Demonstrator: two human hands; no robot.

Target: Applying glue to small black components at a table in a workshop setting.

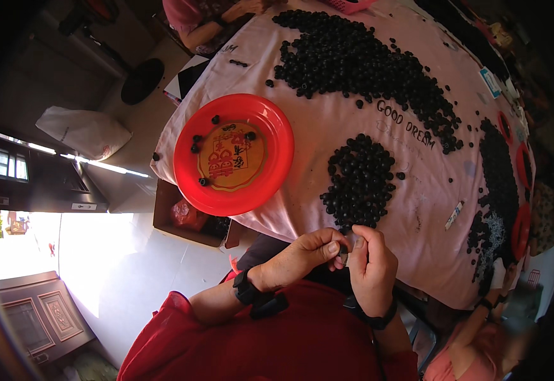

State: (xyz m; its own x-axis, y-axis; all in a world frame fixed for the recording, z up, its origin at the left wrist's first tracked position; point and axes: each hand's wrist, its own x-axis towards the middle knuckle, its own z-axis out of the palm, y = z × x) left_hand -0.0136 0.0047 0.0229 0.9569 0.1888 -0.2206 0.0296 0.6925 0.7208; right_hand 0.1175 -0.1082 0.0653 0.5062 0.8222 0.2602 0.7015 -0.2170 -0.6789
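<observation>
My left hand [303,256] and my right hand [373,261] meet at the table's near edge, both with fingers closed in a pinch. A small black part [343,250] shows partly at the left fingertips. Whatever the right fingertips pinch, if anything, is too small to make out. Just beyond my hands lies a pile of small black round parts [361,178]. To its left is a red plate [275,184] with a patterned yellowish centre; several of the black parts rest on it.
A pinkish printed cloth [302,190] covers the table. A much larger heap of black parts [347,57] spreads across the far side, another along the right beside red plates [520,232]. A small tube [455,214] lies nearby. Other people sit at the far left and right. Below the left edge stands a cardboard box [169,232].
</observation>
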